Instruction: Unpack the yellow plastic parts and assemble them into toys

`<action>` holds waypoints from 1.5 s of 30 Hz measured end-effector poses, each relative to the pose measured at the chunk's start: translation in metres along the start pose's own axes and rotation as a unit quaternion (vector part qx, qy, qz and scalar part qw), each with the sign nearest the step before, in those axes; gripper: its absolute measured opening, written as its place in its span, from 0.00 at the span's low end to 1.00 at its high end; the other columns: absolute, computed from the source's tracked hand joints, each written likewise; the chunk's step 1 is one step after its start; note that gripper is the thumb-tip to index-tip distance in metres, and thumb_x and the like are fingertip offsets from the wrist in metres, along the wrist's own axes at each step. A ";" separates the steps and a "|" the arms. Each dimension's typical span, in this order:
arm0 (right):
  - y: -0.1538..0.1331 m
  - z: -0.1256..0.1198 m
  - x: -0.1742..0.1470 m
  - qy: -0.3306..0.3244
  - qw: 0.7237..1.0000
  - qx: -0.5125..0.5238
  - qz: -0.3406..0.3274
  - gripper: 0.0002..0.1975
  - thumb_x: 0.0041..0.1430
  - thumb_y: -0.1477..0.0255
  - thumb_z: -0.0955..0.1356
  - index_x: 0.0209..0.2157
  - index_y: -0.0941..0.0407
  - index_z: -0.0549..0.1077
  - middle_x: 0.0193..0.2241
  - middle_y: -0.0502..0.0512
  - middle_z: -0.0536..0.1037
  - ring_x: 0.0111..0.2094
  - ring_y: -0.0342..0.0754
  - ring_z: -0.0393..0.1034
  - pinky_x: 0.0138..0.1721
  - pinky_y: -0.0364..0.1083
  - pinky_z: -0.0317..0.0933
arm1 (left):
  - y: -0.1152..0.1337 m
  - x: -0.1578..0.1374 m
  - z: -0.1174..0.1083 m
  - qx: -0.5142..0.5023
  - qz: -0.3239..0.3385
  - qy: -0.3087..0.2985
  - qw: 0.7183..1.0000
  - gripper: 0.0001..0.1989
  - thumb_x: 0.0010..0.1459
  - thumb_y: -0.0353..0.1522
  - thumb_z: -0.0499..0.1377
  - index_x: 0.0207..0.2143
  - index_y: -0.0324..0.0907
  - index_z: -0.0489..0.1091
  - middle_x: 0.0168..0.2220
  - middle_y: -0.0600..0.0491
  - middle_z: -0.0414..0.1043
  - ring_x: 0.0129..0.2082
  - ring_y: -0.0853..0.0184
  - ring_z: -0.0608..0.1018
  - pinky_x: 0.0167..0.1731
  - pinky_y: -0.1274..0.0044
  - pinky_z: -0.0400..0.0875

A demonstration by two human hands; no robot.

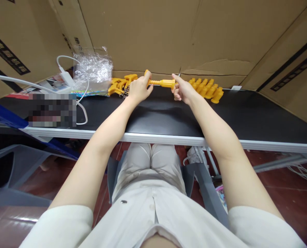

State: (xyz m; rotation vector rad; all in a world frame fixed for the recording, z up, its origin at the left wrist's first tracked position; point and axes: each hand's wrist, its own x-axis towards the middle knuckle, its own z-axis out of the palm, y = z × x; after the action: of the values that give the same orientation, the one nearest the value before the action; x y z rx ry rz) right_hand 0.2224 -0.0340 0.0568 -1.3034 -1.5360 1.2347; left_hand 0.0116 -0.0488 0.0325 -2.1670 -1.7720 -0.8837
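Note:
A yellow plastic piece with a thin ridged shaft and a thicker ribbed sleeve [166, 83] is held level above the black tabletop, between both hands. My left hand [140, 88] is closed round its left end, where a yellow tip sticks up by the thumb. At the sleeve's right end my right hand [183, 90] grips with curled fingers. A thin pointed metal bit [179, 71] shows above my right thumb; whether I hold it is unclear. Beside my left hand lies a pile of yellow handles [117, 86] with dark metal coils [124, 92]. Several yellow ribbed sleeves [207, 90] stand near my right hand.
Cardboard panels [153, 38] wall the back and sides of the black table [164, 120]. Clear plastic wrap [92, 72], a white charger [67, 78] with its cable, and a blurred-out object [52, 110] lie at the left. A small white piece [236, 88] sits at the back right.

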 end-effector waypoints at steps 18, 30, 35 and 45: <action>-0.009 -0.005 -0.007 -0.073 0.990 0.032 0.114 0.35 0.65 0.35 0.62 0.23 0.51 0.59 0.06 0.42 0.46 0.09 0.40 0.41 0.14 0.42 0.50 | 0.006 -0.004 -0.004 -0.007 0.016 0.003 1.000 0.22 0.68 0.42 0.57 0.60 0.45 0.69 0.50 0.42 0.79 0.51 0.52 0.81 0.53 0.67 0.73; -0.004 -0.005 -0.003 -0.074 0.991 0.018 0.110 0.37 0.61 0.32 0.62 0.22 0.52 0.61 0.07 0.43 0.49 0.10 0.39 0.41 0.13 0.42 0.44 | 0.004 0.000 0.000 -0.019 0.014 -0.002 1.000 0.23 0.67 0.40 0.57 0.63 0.48 0.68 0.49 0.44 0.80 0.52 0.52 0.80 0.53 0.67 0.72; -0.003 -0.009 -0.001 -0.066 0.991 0.042 0.111 0.39 0.60 0.30 0.60 0.26 0.53 0.66 0.11 0.47 0.60 0.11 0.40 0.48 0.14 0.42 0.46 | 0.006 -0.001 -0.005 -0.022 0.001 -0.017 1.000 0.24 0.66 0.39 0.57 0.63 0.47 0.69 0.49 0.43 0.79 0.52 0.51 0.79 0.54 0.65 0.72; 0.001 -0.006 -0.003 -0.047 0.996 0.071 -0.027 0.29 0.65 0.42 0.69 0.45 0.55 0.75 0.31 0.54 0.82 0.21 0.42 0.70 0.21 0.41 0.63 | 0.002 0.000 -0.002 -0.022 -0.005 -0.010 1.000 0.23 0.67 0.39 0.56 0.63 0.47 0.69 0.49 0.44 0.80 0.52 0.51 0.80 0.53 0.66 0.72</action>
State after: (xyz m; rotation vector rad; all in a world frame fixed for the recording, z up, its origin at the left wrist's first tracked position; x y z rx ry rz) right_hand 0.2286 -0.0357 0.0573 -1.1195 -1.5087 1.3617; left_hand 0.0133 -0.0501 0.0345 -2.2049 -1.7899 -0.9141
